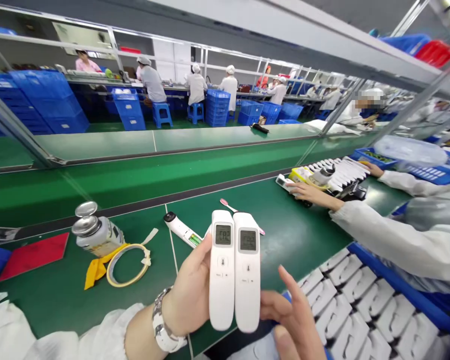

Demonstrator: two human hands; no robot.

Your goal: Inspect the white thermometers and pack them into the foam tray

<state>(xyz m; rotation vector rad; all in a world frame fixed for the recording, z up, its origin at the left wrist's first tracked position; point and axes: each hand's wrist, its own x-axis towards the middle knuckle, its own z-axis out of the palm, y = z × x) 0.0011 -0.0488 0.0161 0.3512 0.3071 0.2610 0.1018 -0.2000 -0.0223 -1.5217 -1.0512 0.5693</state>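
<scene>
Two white handheld thermometers stand side by side in front of me, their small grey screens facing me. My left hand (191, 292), with a metal watch on its wrist, is wrapped round the left thermometer (221, 295). The right thermometer (247, 297) lies against it. Just right of that one is my right hand (294, 317), its fingers spread; a fingertip is close to the casing, and whether it touches is unclear. Behind them on the green bench lie another thermometer (182, 230) with green batteries showing and a pink-and-white toothbrush (228, 205).
A metal-lidded bottle (99, 237), yellow cloth (95, 272), tape roll (114, 280) and red sheet (35, 256) lie at left. A blue crate (384, 262) of white thermometers is at lower right. A co-worker's hand (315, 195) reaches over the bench at right.
</scene>
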